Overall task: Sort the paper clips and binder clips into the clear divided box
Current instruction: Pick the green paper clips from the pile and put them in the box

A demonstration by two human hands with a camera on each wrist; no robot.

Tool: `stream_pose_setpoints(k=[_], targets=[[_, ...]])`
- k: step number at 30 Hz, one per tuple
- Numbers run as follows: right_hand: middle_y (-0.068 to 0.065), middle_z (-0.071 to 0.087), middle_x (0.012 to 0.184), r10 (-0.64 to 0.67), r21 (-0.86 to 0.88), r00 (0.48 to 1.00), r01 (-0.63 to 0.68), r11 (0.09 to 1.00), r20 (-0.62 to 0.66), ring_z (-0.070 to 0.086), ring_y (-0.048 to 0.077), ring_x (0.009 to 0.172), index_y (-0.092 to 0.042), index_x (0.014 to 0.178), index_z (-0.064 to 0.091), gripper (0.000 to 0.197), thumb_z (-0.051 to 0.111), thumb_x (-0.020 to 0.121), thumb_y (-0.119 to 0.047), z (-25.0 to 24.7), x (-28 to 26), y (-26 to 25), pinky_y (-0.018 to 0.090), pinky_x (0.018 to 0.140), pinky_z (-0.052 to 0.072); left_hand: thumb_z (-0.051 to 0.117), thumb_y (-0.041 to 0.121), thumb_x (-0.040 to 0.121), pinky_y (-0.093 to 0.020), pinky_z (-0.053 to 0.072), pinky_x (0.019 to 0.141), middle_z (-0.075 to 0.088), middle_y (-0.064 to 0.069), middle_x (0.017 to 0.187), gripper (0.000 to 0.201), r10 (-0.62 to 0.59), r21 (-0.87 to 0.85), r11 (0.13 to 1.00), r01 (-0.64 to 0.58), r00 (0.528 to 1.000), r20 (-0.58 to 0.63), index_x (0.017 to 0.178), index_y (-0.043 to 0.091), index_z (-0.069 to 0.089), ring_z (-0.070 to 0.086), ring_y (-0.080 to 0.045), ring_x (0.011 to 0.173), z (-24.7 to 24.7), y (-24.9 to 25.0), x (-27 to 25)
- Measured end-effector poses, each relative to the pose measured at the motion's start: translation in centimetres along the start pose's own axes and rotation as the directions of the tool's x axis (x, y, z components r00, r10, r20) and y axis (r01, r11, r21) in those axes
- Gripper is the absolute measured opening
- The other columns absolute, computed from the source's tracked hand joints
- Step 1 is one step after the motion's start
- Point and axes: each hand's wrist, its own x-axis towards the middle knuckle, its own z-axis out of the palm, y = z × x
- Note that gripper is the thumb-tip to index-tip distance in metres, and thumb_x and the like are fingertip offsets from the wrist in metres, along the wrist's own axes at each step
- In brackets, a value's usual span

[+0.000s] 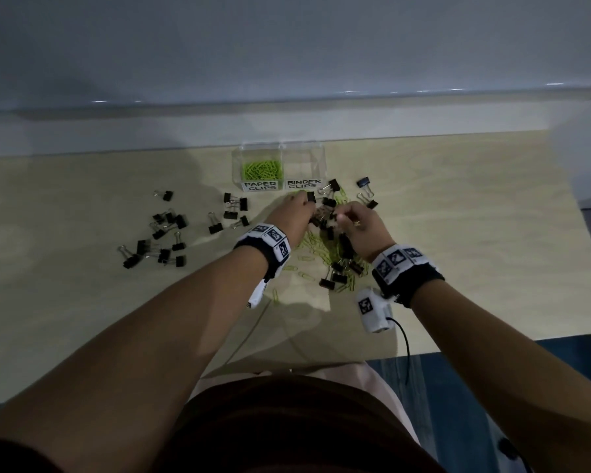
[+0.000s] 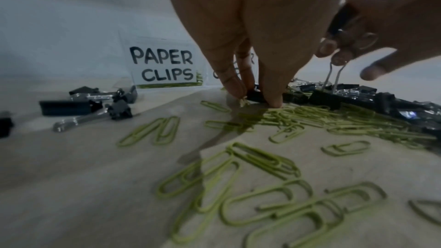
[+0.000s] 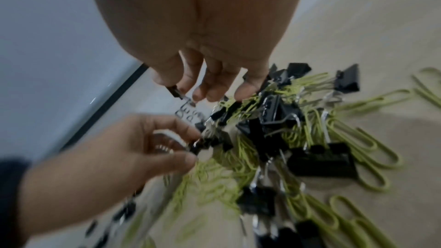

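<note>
The clear divided box (image 1: 304, 158) stands at the table's far side, labelled PAPER CLIPS (image 2: 162, 65) and BINDER CLIPS. Its left compartment holds green paper clips (image 1: 261, 169); the right one looks empty. Just in front lies a mixed pile (image 1: 338, 247) of green paper clips and black binder clips. My left hand (image 2: 255, 99) reaches down at the pile's far edge and pinches a small black binder clip (image 2: 254, 95) on the table. My right hand (image 3: 188, 91), close beside it, pinches another binder clip (image 3: 175, 90) by its wire handles (image 2: 334, 74).
Several black binder clips (image 1: 161, 233) lie scattered over the left of the light wooden table, with a few more (image 1: 234, 208) nearer the box. Loose paper clips (image 2: 262, 186) lie near my left wrist. A wall runs behind the box. The table's near edge (image 1: 458, 349) is by my body.
</note>
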Motion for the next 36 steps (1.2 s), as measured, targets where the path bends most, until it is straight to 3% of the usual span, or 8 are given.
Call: stream_pose_setpoints(k=[4, 7, 10, 14, 18, 22, 29, 36], targets=[[0.004, 0.069, 0.087, 0.260, 0.228, 0.965, -0.248, 0.941, -0.023, 0.067, 0.025, 0.083, -0.019, 0.083, 0.057, 0.013, 0.052, 0.094, -0.021, -1.9, 0.3, 1.2, 0.039, 0.073, 0.056, 0.058, 0.011, 0.086, -0.026, 0.040, 0.090, 0.048, -0.007, 0.121, 0.025, -0.044, -0.172, 0.985, 0.032, 0.996, -0.072, 0.111, 0.009, 0.059, 0.048, -0.020, 0.107, -0.1, -0.4, -0.1], [0.003, 0.066, 0.087, 0.285, 0.148, 0.941, -0.260, 0.954, -0.184, 0.063, 0.011, 0.073, -0.009, 0.092, 0.058, 0.010, 0.054, 0.093, -0.019, -3.7, 0.3, 1.7, 0.010, 0.053, 0.048, 0.059, 0.018, 0.086, -0.021, 0.042, 0.086, 0.047, -0.005, 0.121, 0.025, -0.093, -0.230, 0.972, 0.052, 0.981, -0.170, 0.110, 0.013, 0.057, 0.046, -0.011, 0.096, -0.8, -1.6, -1.1], [-0.001, 0.060, 0.089, 0.251, -0.078, 0.931, -0.280, 0.957, -0.263, 0.055, 0.006, 0.073, -0.012, 0.096, 0.056, 0.012, 0.058, 0.090, -0.022, -4.8, 0.1, 2.7, 0.011, 0.060, 0.044, 0.058, 0.015, 0.085, -0.035, 0.049, 0.089, 0.047, -0.012, 0.123, 0.028, -0.200, -0.207, 0.967, 0.151, 0.949, -0.242, 0.112, 0.009, 0.056, 0.051, -0.023, 0.102, -1.4, -4.2, -2.2], [0.002, 0.056, 0.105, 0.043, -0.505, 0.988, -0.114, 0.855, -0.150, 0.053, 0.022, 0.097, -0.019, 0.105, 0.057, 0.019, 0.058, 0.087, -0.024, -4.3, -1.1, 3.7, 0.043, 0.088, 0.046, 0.061, 0.019, 0.082, -0.045, 0.042, 0.088, 0.051, -0.016, 0.115, 0.029, -0.182, 0.011, 0.981, 0.192, 0.944, -0.276, 0.108, 0.007, 0.059, 0.047, -0.035, 0.104, -1.6, -6.2, -3.8], [-0.007, 0.061, 0.096, -0.151, -0.553, 0.974, 0.221, 0.803, 0.169, 0.054, 0.015, 0.090, -0.028, 0.100, 0.062, 0.024, 0.066, 0.078, -0.017, -2.7, -3.5, 3.2, 0.043, 0.087, 0.047, 0.058, 0.029, 0.086, -0.032, 0.041, 0.085, 0.052, -0.003, 0.108, 0.020, 0.033, -0.095, 0.995, -0.044, 0.992, -0.120, 0.099, 0.014, 0.061, 0.047, -0.021, 0.101, -0.4, -1.9, -5.3], [-0.006, 0.060, 0.096, -0.159, -0.573, 0.924, 0.343, 0.745, 0.346, 0.054, 0.017, 0.092, -0.026, 0.100, 0.065, 0.032, 0.076, 0.070, -0.031, -0.9, -5.1, 2.2, 0.037, 0.085, 0.044, 0.064, 0.038, 0.083, -0.030, 0.049, 0.078, 0.051, 0.001, 0.106, 0.027, 0.174, -0.177, 0.973, -0.147, 0.974, 0.148, 0.098, 0.017, 0.058, 0.051, -0.014, 0.089, 1.9, 3.7, -6.1], [0.010, 0.059, 0.079, -0.184, -0.550, 0.951, 0.294, 0.781, 0.248, 0.056, 0.029, 0.071, -0.009, 0.084, 0.065, 0.026, 0.078, 0.063, -0.018, 1.0, -6.3, 2.5, 0.038, 0.061, 0.052, 0.071, 0.031, 0.079, -0.033, 0.045, 0.076, 0.050, -0.005, 0.106, 0.032, 0.088, -0.191, 0.980, -0.061, 0.987, 0.137, 0.097, 0.011, 0.052, 0.052, -0.023, 0.091, 3.7, 5.6, -6.0], [0.007, 0.062, 0.093, -0.172, -0.531, 0.960, 0.267, 0.804, 0.223, 0.058, 0.028, 0.086, -0.014, 0.096, 0.067, 0.021, 0.065, 0.075, -0.010, 1.9, -6.8, 2.0, 0.036, 0.070, 0.053, 0.064, 0.013, 0.076, -0.015, 0.037, 0.067, 0.045, 0.003, 0.100, 0.019, 0.066, -0.354, 0.935, -0.027, 0.993, 0.098, 0.089, 0.016, 0.051, 0.049, -0.013, 0.089, 1.8, 1.1, -8.3]])
